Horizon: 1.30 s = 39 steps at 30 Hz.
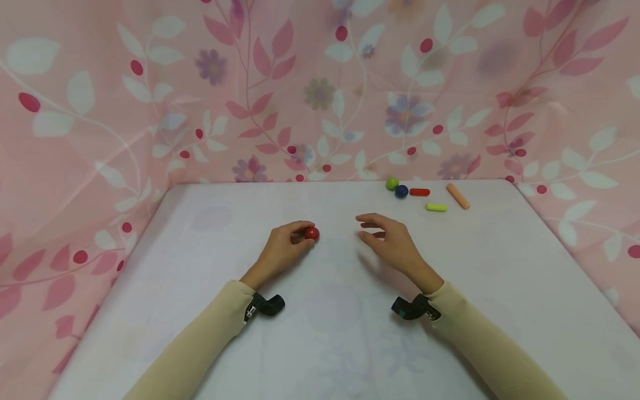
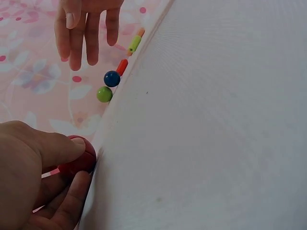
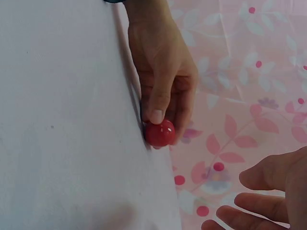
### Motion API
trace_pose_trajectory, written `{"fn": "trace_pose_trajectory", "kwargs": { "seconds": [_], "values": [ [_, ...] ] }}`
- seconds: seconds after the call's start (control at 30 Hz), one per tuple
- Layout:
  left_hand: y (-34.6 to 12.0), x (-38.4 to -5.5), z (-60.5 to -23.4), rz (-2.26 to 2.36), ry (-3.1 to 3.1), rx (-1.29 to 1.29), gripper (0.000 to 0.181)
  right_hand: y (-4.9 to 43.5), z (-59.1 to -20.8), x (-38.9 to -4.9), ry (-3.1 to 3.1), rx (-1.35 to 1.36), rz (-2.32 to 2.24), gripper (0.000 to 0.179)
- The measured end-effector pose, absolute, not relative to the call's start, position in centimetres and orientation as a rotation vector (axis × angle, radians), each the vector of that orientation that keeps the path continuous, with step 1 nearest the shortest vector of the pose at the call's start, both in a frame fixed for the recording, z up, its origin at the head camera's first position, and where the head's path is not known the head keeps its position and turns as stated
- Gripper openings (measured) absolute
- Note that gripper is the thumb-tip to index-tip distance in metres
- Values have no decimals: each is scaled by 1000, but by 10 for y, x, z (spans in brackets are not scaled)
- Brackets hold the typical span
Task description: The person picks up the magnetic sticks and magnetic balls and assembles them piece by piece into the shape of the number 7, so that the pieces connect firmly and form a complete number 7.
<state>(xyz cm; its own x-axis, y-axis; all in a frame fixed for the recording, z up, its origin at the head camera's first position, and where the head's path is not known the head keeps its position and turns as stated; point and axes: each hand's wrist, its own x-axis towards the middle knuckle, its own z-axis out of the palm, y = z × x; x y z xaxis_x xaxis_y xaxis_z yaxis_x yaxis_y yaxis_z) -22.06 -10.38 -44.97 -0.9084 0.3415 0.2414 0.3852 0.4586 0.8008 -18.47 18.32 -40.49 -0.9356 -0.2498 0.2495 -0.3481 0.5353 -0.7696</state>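
The left hand (image 1: 285, 244) pinches a glossy red ball (image 1: 312, 233) between thumb and fingertips, a little left of the middle of the counter (image 1: 340, 344), in its back half. Whether the ball touches the counter or sits just above it, I cannot tell. The right hand (image 1: 392, 241) hovers right of the counter's middle with fingers extended and thumb apart, holding nothing.

Toward the counter's back edge, on its right side, lie a green ball (image 1: 392, 183), a blue ball (image 1: 401, 191), a red stick (image 1: 419, 192), a yellow-green stick (image 1: 436, 208) and an orange stick (image 1: 458, 196).

For holding the red ball well, a light, even pinch seems best: thumb and fingers should bear on opposite sides, near its widest part, since a smooth round thing would likely squirt out of an off-centre squeeze. Keeping the left wrist low over the counter would make any slip a short one. If the ball is let go, it should be settled on the counter first, the fingers easing away evenly so it does not roll. The right hand's relaxed spread leaves it ready to steady the ball.
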Motion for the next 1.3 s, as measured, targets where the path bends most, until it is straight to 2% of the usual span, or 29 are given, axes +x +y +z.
{"fn": "trace_pose_trajectory", "kwargs": {
  "seconds": [0.37, 0.73, 0.93, 1.3],
  "values": [
    [-105, -220, -451, -1460, -2661, -636, 39, 215, -389, -197, -2625, 397, 1340, 34],
    [-106, -221, -452, -1485, -2657, -618, 36, 235, -393, -211, -2605, 318, 1324, 30],
    [-110, -219, -455, -1547, -2620, -615, 41, 242, -394, -213, -2596, 288, 1320, 31],
    [-106, -221, -454, -1578, -2612, -607, 35, 263, -389, -221, -2577, 260, 1208, 31]
  ]
}}
